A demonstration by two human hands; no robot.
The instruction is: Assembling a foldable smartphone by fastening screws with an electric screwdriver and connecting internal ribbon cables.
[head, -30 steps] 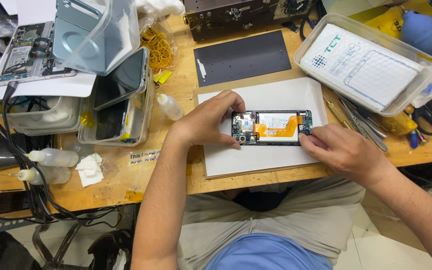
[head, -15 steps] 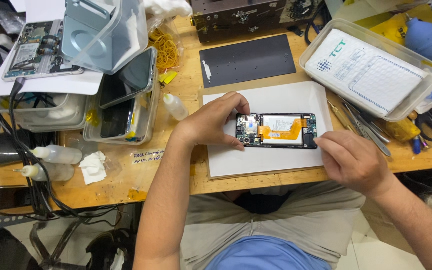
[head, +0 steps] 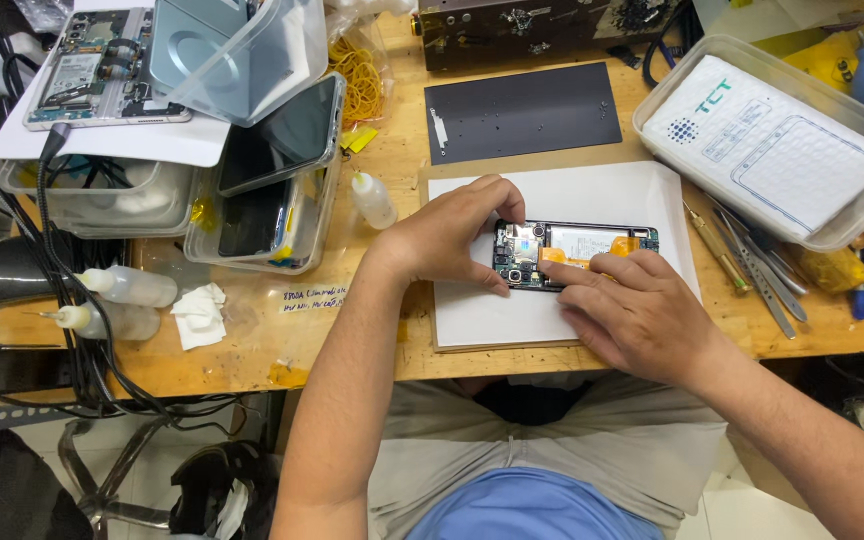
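the opened phone (head: 574,252) lies flat on a white sheet (head: 492,310) near the wooden bench's (head: 352,320) front edge, its back cover off and circuit boards showing. the left hand (head: 449,237) arches over the phone's left end, thumb and fingers pinching its long edges – a light steadying grasp. the right hand (head: 632,305) reaches in palm down, fingers pressing on the phone's middle – gripping nothing

Bright, even overhead light; soft shadows beneath both forearms; sharp focus throughout; mild wide-angle bending at the edges.
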